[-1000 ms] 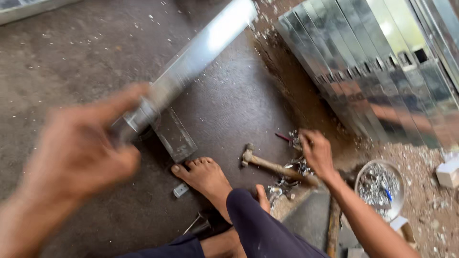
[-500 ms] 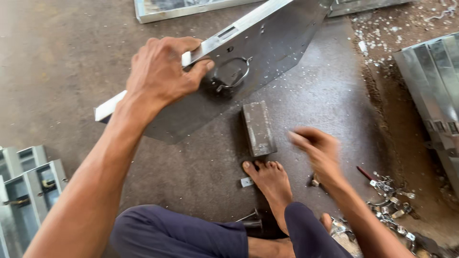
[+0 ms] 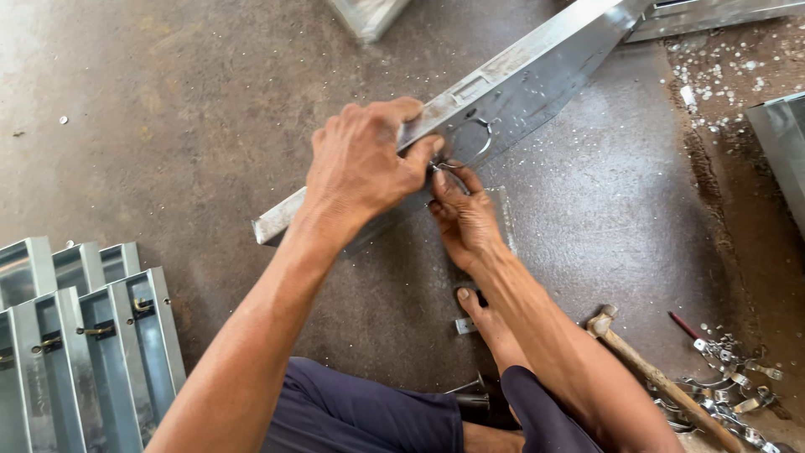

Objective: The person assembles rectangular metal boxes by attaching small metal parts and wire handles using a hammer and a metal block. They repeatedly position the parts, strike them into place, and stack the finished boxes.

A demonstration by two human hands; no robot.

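Left hand (image 3: 365, 168) clenches the long grey sheet-metal channel (image 3: 537, 71); right hand (image 3: 461, 214) pinches a wire ring clip (image 3: 470, 143) against it, seemingly not yet fastened.

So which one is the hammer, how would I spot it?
Start at the person's bare foot on the grey floor and look right. The hammer lies slanted there, beside a heap of small shiny clips. It alone has a long wooden handle.

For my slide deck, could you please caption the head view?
Left hand grips a metal channel while right hand fits a wire ring.
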